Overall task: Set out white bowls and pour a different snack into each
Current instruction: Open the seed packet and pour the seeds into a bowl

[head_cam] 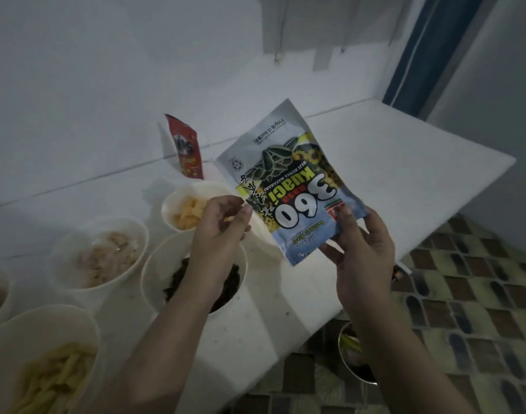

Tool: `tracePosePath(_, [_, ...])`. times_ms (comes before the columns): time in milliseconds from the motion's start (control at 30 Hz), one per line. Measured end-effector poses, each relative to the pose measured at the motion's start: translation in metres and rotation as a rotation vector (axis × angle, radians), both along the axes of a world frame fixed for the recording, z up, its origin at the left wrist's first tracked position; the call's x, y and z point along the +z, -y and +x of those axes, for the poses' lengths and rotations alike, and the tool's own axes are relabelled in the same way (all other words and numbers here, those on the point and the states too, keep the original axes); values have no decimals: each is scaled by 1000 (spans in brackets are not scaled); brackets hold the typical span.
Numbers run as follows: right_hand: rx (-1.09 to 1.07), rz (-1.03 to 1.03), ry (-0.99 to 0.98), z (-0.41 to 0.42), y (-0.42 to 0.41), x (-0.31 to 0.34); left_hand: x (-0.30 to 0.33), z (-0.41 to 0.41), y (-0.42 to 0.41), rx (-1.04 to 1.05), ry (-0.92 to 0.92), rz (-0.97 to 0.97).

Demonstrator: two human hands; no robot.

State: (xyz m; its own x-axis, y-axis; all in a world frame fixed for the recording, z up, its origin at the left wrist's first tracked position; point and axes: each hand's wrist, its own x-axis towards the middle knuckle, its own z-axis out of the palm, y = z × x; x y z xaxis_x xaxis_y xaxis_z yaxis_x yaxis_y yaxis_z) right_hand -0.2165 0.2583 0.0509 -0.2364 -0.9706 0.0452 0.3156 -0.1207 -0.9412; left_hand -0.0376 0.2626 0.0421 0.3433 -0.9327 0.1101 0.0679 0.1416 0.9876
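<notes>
Head view, my right hand (363, 249) fingers pinched the upside-down sunflower seed packet (294, 186), left hand (223, 234) fingers loosely curled, empty, above the bowl of dark seeds (154, 273) on the white bench (405, 162).

Your right hand (363, 249) pinches the sunflower seed packet (294, 183), which hangs upside down over the counter (390, 162). On it you can read "360" in large white numerals, "KUACI" in yellow letters beside them, "BIJI BUNGA MATAHARI" in small print next to that, and "110g" near its raised end. The red packet (185, 147) standing at the counter's back edge carries lettering too blurred to read.
</notes>
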Motion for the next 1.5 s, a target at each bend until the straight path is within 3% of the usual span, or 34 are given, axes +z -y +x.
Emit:
tracePosePath(367, [-373,72,1,-196,-55,-37,-39,-192,8,-358,101,11])
tracePosePath(733, [-561,440,-93,-311,-92,-151,-168,-304,9,-562,236,261])
tracePosePath(967, [-559,711,-113,-337,-73,-299,-299,-325,29,-608,344,431])
tracePosePath(1233, [-511,1029,-165,-343,-30,-522,-467,-340,56,-604,398,511])
tracePosePath(1367, [-520,1096,-127,-345,-4,-598,-536,-346,67,-643,446,551])
tracePosePath(1500, [-478,1144,-252,-346,14,-648,-587,-349,79,-647,475,551])
